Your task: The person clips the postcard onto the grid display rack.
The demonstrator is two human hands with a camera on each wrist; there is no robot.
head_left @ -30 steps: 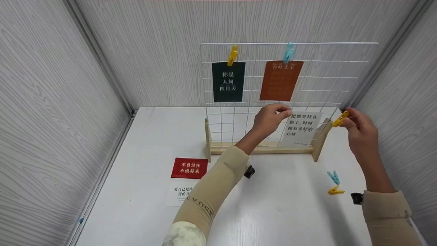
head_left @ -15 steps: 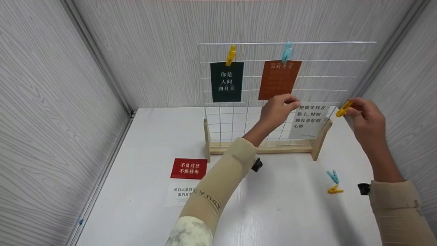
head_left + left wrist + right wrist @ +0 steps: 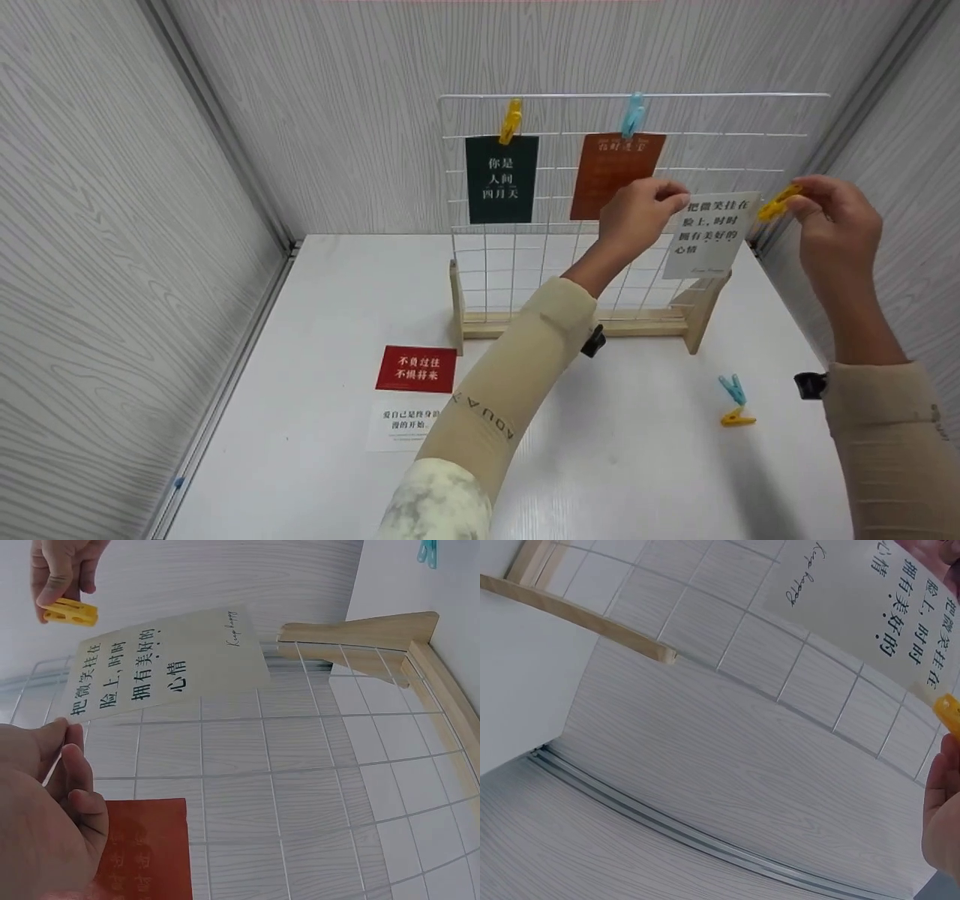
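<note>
My left hand [image 3: 639, 214] pinches the upper left corner of a white card [image 3: 709, 238] with black printed characters, held up in front of the wire grid rack [image 3: 517, 277]. To the card's right, my right hand [image 3: 840, 232] holds a yellow clothespin [image 3: 780, 202] between thumb and fingers, its tip close to the card's upper right corner. On the grid hang a dark green card [image 3: 501, 180] under a yellow clothespin [image 3: 511, 122] and an orange-red card [image 3: 611, 169] under a light blue clothespin [image 3: 634, 115]. My left hand overlaps the orange-red card in the head view.
A red card [image 3: 417, 369] and another white card [image 3: 397, 431] lie on the white table [image 3: 315, 360] at left, the white one partly behind my left sleeve. At right lie a light blue clothespin [image 3: 733, 390] and a yellow clothespin [image 3: 738, 417]. Wooden feet [image 3: 701, 319] support the grid.
Both hands have risen and shifted right. The white card has gone up from the rack's base toward the grid's mid-height, and the yellow clothespin has moved up alongside it.
</note>
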